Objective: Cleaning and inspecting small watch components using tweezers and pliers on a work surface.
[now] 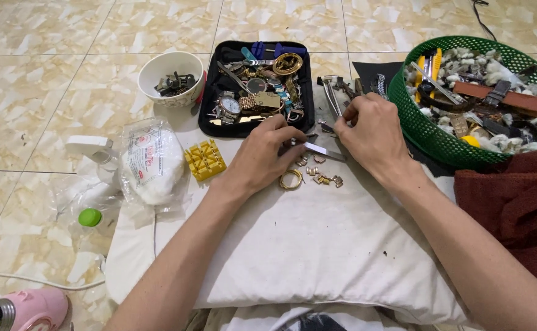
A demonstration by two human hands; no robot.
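Note:
My left hand [262, 153] and my right hand [369, 132] meet over a white pillow [317, 245]. Both pinch a slim silver metal tool [323, 151] that lies between their fingertips. Just below the hands lie a gold ring-shaped piece [291, 179] and several small gold watch-band links [323, 178] on the pillow. What the fingertips grip beyond the tool is hidden.
A black tray [210, 116] of watches and parts sits behind the hands, with a white bowl [171, 76] to its left. At right are a green basket [428, 132] and a dark red cloth [517, 202]. A yellow block [205, 160], a plastic bag [152, 162] and a green-capped bottle [89, 217] lie left.

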